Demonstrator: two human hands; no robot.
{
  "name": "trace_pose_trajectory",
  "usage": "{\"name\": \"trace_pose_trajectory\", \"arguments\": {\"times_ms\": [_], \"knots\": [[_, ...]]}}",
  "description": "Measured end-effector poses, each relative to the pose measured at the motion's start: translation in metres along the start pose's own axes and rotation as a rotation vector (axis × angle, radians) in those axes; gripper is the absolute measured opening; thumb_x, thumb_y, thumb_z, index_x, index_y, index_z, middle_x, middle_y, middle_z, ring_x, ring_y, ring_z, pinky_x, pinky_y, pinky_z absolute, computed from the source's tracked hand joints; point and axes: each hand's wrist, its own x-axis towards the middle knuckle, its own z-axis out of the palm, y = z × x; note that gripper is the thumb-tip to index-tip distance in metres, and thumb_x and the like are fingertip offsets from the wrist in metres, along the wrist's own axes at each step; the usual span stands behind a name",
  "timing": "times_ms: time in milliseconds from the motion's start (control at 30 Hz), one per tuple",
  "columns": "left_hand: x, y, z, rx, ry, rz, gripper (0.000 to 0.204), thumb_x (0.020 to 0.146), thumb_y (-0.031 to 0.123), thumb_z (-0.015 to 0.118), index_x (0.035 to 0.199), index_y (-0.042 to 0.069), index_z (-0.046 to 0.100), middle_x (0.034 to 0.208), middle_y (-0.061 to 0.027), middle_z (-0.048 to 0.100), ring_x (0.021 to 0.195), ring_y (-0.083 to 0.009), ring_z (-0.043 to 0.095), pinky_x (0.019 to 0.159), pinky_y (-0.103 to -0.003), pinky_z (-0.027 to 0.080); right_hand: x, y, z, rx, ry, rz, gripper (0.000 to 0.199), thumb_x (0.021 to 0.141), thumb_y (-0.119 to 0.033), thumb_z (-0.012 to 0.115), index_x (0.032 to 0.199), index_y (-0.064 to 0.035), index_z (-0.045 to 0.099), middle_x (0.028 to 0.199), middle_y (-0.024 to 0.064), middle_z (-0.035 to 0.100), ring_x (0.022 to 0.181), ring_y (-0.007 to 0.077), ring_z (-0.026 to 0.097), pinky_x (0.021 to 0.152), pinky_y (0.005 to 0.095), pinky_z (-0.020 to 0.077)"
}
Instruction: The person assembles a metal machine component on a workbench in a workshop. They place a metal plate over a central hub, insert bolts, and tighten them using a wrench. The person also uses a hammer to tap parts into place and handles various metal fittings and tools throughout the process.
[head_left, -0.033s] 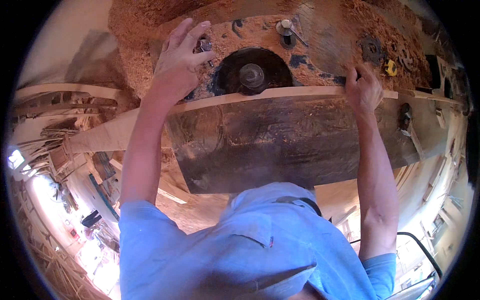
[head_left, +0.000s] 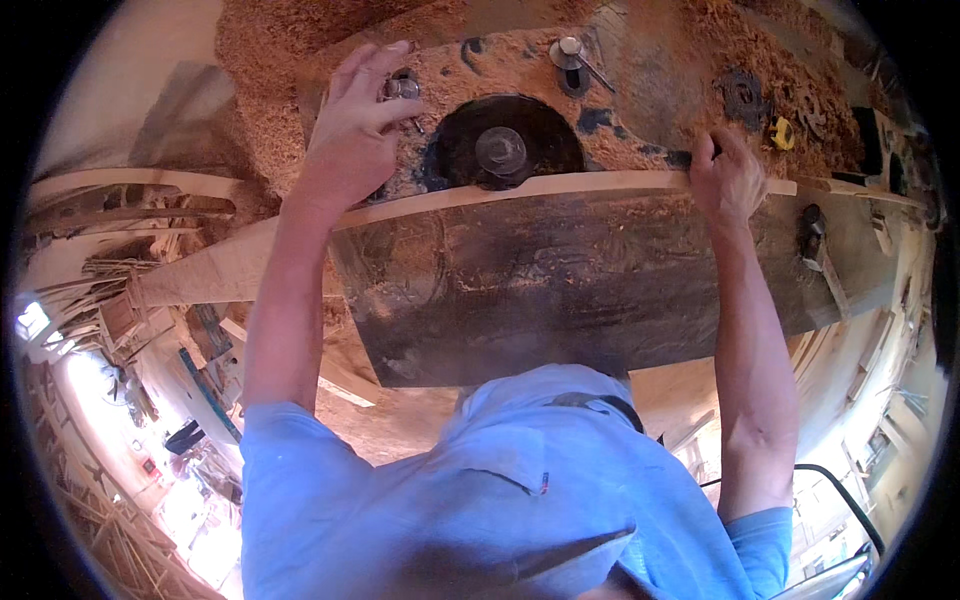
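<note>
A long pale wooden strip (head_left: 600, 184) runs across the front of a dark round machine head with a metal hub (head_left: 502, 150). At the strip's right end, my right hand (head_left: 728, 178) is closed on it, fingers curled. My left hand (head_left: 352, 120) is over the left part of the machine bed, its fingers spread and its thumb pointing right. It holds nothing, and a metal bolt (head_left: 403, 88) shows beside its fingers. My left wrist and forearm hide part of the strip, so I cannot tell whether they touch it.
Reddish sawdust (head_left: 270, 110) lies heaped around the bed. Another clamp bolt (head_left: 570, 50) stands behind the round head, and a yellow tape measure (head_left: 781, 133) lies at the right. Nearer me is a dark metal tabletop (head_left: 520, 290). Wood offcuts (head_left: 120, 250) pile up at the left.
The fingers of my left hand have shifted slightly left and down, and more of the metal bolt beside them shows. My right hand and the strip look the same.
</note>
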Motion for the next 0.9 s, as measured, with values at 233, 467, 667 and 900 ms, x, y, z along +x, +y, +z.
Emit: {"name": "trace_pose_trajectory", "arguments": {"times_ms": [233,467,667,900], "knots": [[-0.065,0.012,0.042,-0.264,0.344,-0.585,0.028,0.098,0.020,0.061,0.112,-0.003,0.070,0.110,-0.0213,0.071,0.109,-0.0381,0.065,0.099,-0.044,0.049,-0.002,-0.006,-0.005,-0.001,0.059,-0.014,0.026,0.092,-0.032,0.060,0.096,-0.0116,0.076,0.091,0.0151,0.074,0.088,0.0367,0.070,0.085,0.0467,0.0532],[-0.098,0.009,0.062,-0.133,0.327,-0.475,0.019,0.097,0.018,0.062,0.097,0.002,0.071,0.091,-0.0171,0.072,0.085,-0.0383,0.069,0.075,-0.046,0.055,0.000,-0.003,-0.008,-0.057,-0.146,0.064,0.039,0.096,-0.040,0.053,0.109,-0.0118,0.076,0.103,0.0172,0.074,0.098,0.0380,0.069,0.090,0.0471,0.0508],[-0.093,0.005,0.063,-0.166,0.465,-0.459,0.021,0.097,0.021,0.063,0.092,0.003,0.072,0.090,-0.0155,0.073,0.084,-0.0369,0.070,0.072,-0.044,0.056,-0.001,-0.002,-0.006,-0.111,-0.236,0.102,0.046,0.097,-0.043,0.047,0.109,-0.0084,0.074,0.103,0.0220,0.072,0.100,0.0437,0.067,0.090,0.0524,0.0491],[-0.079,0.018,0.057,-0.090,0.325,-0.773,0.029,0.099,0.033,0.060,0.092,0.008,0.074,0.094,-0.0129,0.074,0.089,-0.0369,0.069,0.076,-0.046,0.054,-0.002,-0.008,-0.011,-0.036,-0.165,-0.006,0.048,0.099,-0.044,0.043,0.104,-0.0074,0.074,0.100,0.0245,0.071,0.099,0.0462,0.066,0.090,0.0538,0.0485]]}}
